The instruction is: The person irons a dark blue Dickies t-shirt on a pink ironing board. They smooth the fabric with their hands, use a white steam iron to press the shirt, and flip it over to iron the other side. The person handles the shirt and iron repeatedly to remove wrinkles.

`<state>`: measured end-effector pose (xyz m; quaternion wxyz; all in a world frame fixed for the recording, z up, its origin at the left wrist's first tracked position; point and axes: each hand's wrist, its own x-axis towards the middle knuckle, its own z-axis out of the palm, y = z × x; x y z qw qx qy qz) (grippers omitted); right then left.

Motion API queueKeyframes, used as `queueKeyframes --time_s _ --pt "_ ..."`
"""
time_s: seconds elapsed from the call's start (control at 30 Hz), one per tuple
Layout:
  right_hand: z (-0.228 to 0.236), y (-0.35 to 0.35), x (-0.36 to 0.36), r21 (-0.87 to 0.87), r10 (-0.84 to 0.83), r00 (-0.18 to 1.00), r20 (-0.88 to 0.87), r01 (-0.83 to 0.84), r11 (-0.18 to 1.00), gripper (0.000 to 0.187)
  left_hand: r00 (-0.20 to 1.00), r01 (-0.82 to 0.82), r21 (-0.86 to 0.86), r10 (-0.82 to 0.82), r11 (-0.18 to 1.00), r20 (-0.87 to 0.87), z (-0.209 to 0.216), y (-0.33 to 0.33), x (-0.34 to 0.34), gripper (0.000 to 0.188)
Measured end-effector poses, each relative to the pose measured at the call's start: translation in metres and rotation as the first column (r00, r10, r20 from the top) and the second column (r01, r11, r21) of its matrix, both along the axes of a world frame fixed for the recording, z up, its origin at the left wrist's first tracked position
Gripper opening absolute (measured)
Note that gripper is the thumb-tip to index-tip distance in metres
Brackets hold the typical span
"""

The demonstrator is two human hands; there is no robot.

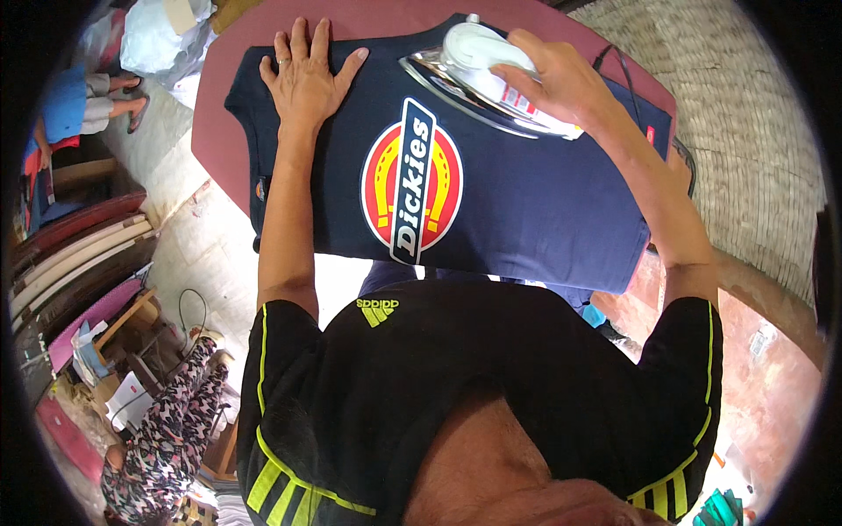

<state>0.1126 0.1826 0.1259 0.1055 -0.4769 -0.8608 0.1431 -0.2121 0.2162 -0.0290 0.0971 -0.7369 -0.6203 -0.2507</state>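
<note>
A dark navy shirt (526,197) lies spread over a maroon-topped table (230,140), with a red, yellow and white printed emblem (412,180) at its middle. My left hand (309,77) rests flat on the cloth near its far left edge, fingers spread, a ring on one finger. On the shirt's far right part sits a white clothes iron (482,66) with a shiny metal soleplate, its tip toward the left. My right hand (554,77) is wrapped round the iron's handle; part of the handle is hidden under the fingers.
A dark cord (624,74) runs behind my right hand along the table's right side. Woven matting (745,114) covers the right side. To the left are stacked boards (88,250), a white plastic bag (162,39), a person in blue (66,105) and another in patterned clothes (171,438).
</note>
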Motion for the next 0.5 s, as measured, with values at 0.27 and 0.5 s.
queueKeyframes --time_s 0.27,0.5 --pt "-0.001 -0.012 0.027 0.053 -0.284 0.95 -0.128 0.292 0.955 0.039 1.0 -0.023 -0.022 0.024 0.999 0.009 0.003 -0.001 0.004 0.08" --pt "0.02 0.036 -0.028 -0.052 -0.321 0.934 -0.157 0.316 0.947 0.04 0.999 -0.018 -0.002 0.018 1.0 -0.042 0.016 -0.005 0.015 0.07"
